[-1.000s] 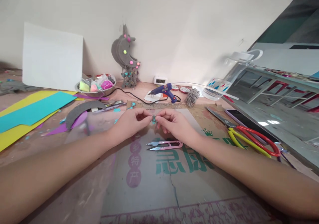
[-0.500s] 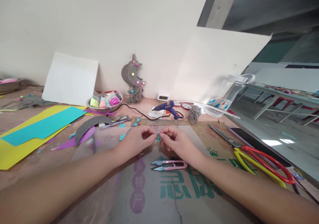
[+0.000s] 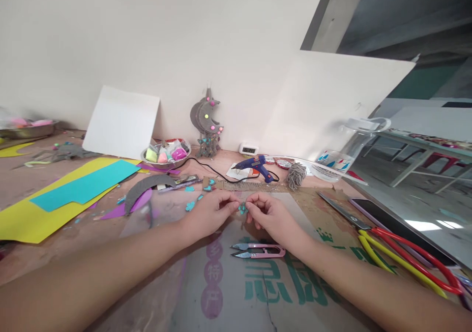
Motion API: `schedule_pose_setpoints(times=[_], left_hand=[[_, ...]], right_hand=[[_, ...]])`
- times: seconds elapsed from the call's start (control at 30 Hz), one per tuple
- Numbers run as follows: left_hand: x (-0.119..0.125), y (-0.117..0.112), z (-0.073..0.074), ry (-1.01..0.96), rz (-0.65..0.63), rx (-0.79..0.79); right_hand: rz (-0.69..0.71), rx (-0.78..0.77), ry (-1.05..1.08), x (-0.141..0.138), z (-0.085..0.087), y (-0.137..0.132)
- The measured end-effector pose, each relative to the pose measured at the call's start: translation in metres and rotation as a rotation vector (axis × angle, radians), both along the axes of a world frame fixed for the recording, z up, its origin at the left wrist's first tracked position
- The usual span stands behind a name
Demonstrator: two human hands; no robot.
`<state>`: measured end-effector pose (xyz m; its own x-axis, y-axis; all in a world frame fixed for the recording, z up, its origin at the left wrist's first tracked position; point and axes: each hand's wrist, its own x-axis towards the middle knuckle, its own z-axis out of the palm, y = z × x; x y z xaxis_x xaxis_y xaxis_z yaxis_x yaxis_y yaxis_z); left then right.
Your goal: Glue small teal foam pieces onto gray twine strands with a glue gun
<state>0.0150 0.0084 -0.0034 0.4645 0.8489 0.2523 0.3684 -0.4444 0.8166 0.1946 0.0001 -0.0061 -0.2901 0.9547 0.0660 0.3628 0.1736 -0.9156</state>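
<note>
Both my hands meet at the middle of the table over a cardboard sheet (image 3: 258,292) with green print. My left hand (image 3: 210,215) and my right hand (image 3: 271,214) each pinch one side of a small teal felt piece (image 3: 242,208), fingers closed on it. Pink thread snips (image 3: 258,250) lie on the cardboard just below my right hand. More small teal pieces (image 3: 190,206) lie loose to the left of my left hand.
A blue glue gun (image 3: 256,166), a grey yarn ball (image 3: 295,174), a bowl of coloured bits (image 3: 165,155) and a grey felt moon hanging (image 3: 206,120) stand at the back. Teal and yellow sheets (image 3: 73,194) lie left; red and yellow scissors (image 3: 401,258) and a phone (image 3: 391,221) right.
The camera has tilted up and turned, so everything sits lower and more to the right in view. Both hands stay pinched on the teal piece.
</note>
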Motion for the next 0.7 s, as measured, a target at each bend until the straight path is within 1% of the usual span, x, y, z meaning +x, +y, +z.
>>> schedule_pose_setpoints(times=[0.1, 0.23, 0.4, 0.53, 0.7], left_hand=[[-0.0004, 0.0018, -0.0002, 0.012, 0.01, 0.003], [-0.0005, 0.0034, -0.001, -0.001, 0.013, -0.055], [-0.0009, 0.0011, -0.0001, -0.002, 0.019, -0.082], [-0.0002, -0.0007, 0.0008, -0.032, 0.027, -0.127], [0.0006, -0.0017, 0.0001, -0.024, 0.036, -0.151]], right_hand=[[0.002, 0.003, 0.009, 0.0007, -0.0017, 0.0004], [0.006, -0.011, 0.029, 0.0003, -0.0029, -0.0004], [0.005, -0.041, 0.039, -0.0004, -0.0016, -0.0016], [0.016, -0.04, 0.041, 0.0009, -0.0043, -0.0013], [0.021, -0.048, 0.035, 0.0007, -0.005, -0.0031]])
